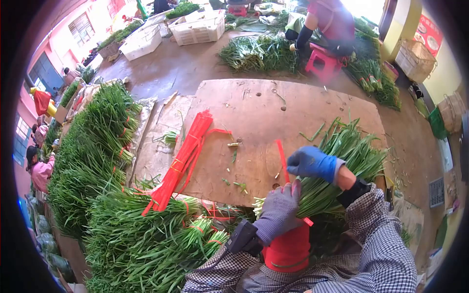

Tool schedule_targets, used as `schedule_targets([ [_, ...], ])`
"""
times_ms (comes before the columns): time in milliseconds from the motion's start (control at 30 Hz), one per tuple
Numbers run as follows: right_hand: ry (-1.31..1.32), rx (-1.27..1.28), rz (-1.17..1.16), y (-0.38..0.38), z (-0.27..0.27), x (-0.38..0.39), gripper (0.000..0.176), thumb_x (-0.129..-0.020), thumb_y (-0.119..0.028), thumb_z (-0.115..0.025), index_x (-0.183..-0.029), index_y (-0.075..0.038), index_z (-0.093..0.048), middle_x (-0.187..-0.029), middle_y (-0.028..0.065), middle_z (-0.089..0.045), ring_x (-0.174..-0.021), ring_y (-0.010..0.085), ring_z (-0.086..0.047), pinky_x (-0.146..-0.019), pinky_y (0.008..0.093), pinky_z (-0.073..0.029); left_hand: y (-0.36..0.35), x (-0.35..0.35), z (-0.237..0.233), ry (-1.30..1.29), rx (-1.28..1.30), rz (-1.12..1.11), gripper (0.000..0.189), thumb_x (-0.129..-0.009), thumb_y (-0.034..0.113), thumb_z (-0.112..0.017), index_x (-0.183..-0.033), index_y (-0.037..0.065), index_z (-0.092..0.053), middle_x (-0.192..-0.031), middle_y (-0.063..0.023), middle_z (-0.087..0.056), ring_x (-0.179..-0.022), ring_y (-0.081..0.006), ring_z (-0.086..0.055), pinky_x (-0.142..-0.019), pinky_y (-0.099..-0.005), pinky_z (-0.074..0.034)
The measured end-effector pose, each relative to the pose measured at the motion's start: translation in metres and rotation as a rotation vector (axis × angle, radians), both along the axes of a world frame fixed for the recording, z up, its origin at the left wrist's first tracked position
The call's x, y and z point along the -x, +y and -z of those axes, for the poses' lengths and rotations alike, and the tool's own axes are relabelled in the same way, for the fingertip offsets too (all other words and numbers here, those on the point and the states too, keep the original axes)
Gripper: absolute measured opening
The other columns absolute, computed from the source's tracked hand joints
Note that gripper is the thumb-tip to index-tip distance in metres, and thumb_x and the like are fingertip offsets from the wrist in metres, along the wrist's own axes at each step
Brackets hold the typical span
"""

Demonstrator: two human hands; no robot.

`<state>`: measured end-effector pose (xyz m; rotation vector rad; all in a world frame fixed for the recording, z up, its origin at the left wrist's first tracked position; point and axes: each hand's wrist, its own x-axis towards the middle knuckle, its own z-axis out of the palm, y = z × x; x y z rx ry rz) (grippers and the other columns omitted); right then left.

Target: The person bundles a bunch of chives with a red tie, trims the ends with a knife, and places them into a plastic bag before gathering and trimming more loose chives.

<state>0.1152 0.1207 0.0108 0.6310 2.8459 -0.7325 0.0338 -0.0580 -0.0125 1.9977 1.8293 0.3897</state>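
Note:
A loose bunch of garlic chives [349, 161] lies at the near right edge of the wooden board, its pale cut ends toward the left. My left hand [278, 212], in a grey-purple glove, is wrapped around the bunch near those ends. Over the leaves is my right hand [312, 163] in a blue glove, its fingers closed at a red strip [281, 156] that stands up beside the bunch. Another red end pokes out under the bunch. Left of my hands, a bundle of red strips [183, 158] rests on the board, tied with a thin yellowish band.
Tied chive bundles [161, 239] are heaped at the near left, with a taller pile [93, 141] behind. Stem scraps dot the wooden board [234, 107]. Beyond it, a person sits on a red stool [323, 63] near more chives. White crates [198, 27] stand farther back.

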Motion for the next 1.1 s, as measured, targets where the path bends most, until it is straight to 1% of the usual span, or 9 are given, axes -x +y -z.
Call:
schedule_targets([
  [133,0.120,-0.005,-0.071,-0.002,0.033,0.022,0.020,-0.081,-0.022,-0.066,-0.095,-0.008,-0.072,-0.083,0.0147,-0.068,-0.073,0.0308,-0.067,-0.068,0.0392,-0.052,0.001,0.000,0.002,0.046,0.048,0.007,0.114,-0.057,0.050,-0.081,-0.140,-0.006,-0.027,-0.120,-0.0207,-0.050,-0.109,-0.0342,-0.054,-0.090,-0.0425,-0.045],
  [167,0.710,-0.324,-0.033,0.009,0.048,0.030,0.021,-0.080,-0.018,-0.068,-0.098,-0.008,-0.072,-0.087,0.0142,-0.070,-0.074,0.0297,-0.067,-0.068,0.0386,-0.052,0.001,0.002,0.001,0.039,0.026,-0.003,0.115,-0.057,0.052,-0.081,-0.140,-0.007,-0.026,-0.120,-0.0210,-0.050,-0.110,-0.0342,-0.053,-0.090,-0.0425,-0.044],
  [267,0.741,0.043,0.233,0.021,0.005,0.026,0.020,-0.080,-0.020,-0.068,-0.096,-0.009,-0.071,-0.086,0.0149,-0.069,-0.073,0.0313,-0.066,-0.066,0.0430,-0.052,0.002,0.006,-0.002,-0.029,0.072,-0.006,0.116,-0.057,0.053,-0.080,-0.140,-0.007,-0.026,-0.122,-0.0221,-0.049,-0.110,-0.0352,-0.053,-0.091,-0.0430,-0.045],
  [300,0.488,0.032,0.269,0.026,0.006,0.018,0.024,-0.080,-0.026,-0.071,-0.094,-0.007,-0.071,-0.085,0.0143,-0.069,-0.074,0.0285,-0.068,-0.065,0.0420,-0.052,0.002,0.006,-0.001,-0.034,0.068,-0.007,0.116,-0.057,0.053,-0.080,-0.140,-0.007,-0.026,-0.122,-0.0221,-0.049,-0.110,-0.0352,-0.053,-0.091,-0.0430,-0.045],
  [400,0.184,-0.106,0.122,0.028,0.026,0.005,0.027,-0.079,-0.029,-0.072,-0.092,-0.006,-0.072,-0.079,0.0132,-0.069,-0.073,0.0242,-0.068,-0.066,0.0390,-0.051,0.000,0.006,0.001,-0.019,-0.004,-0.021,0.112,-0.058,0.050,-0.080,-0.139,-0.007,-0.029,-0.122,-0.0222,-0.050,-0.110,-0.0352,-0.054,-0.090,-0.0431,-0.045],
  [467,0.184,-0.041,0.162,0.022,0.027,0.012,0.031,-0.079,-0.034,-0.072,-0.090,-0.005,-0.073,-0.074,0.0130,-0.068,-0.073,0.0207,-0.068,-0.068,0.0361,-0.051,-0.002,0.006,0.002,-0.032,-0.059,-0.029,0.109,-0.059,0.049,-0.080,-0.138,-0.006,-0.030,-0.122,-0.0226,-0.050,-0.109,-0.0352,-0.054,-0.090,-0.0429,-0.045],
  [533,0.113,0.284,0.193,0.021,0.029,0.017,0.029,-0.079,-0.029,-0.076,-0.091,-0.003,-0.073,-0.081,0.0149,-0.069,-0.077,0.0191,-0.067,-0.074,0.0322,-0.051,-0.001,0.007,0.000,-0.057,-0.020,-0.035,0.109,-0.059,0.050,-0.080,-0.138,-0.006,-0.030,-0.123,-0.0231,-0.049,-0.109,-0.0354,-0.054,-0.091,-0.0429,-0.045],
  [867,0.603,0.306,0.135,0.008,0.004,-0.010,0.018,-0.076,-0.011,-0.078,-0.071,-0.001,-0.064,-0.064,0.0058,-0.057,-0.060,0.0149,-0.055,-0.059,0.0325,-0.046,-0.004,0.011,0.013,-0.152,-0.117,-0.146,0.124,-0.062,0.055,-0.079,-0.144,-0.009,-0.011,-0.136,-0.0322,-0.039,-0.119,-0.0420,-0.049,-0.096,-0.0454,-0.045],
  [1100,0.606,0.182,-0.025,-0.056,-0.014,-0.025,0.012,-0.075,-0.008,-0.076,-0.074,-0.002,-0.065,-0.065,0.0112,-0.056,-0.060,0.0263,-0.055,-0.055,0.0348,-0.044,0.004,0.017,0.007,-0.265,-0.062,-0.166,0.125,-0.062,0.056,-0.079,-0.145,-0.010,-0.013,-0.143,-0.0316,-0.033,-0.135,-0.0408,-0.035,-0.107,-0.0409,-0.037],
])
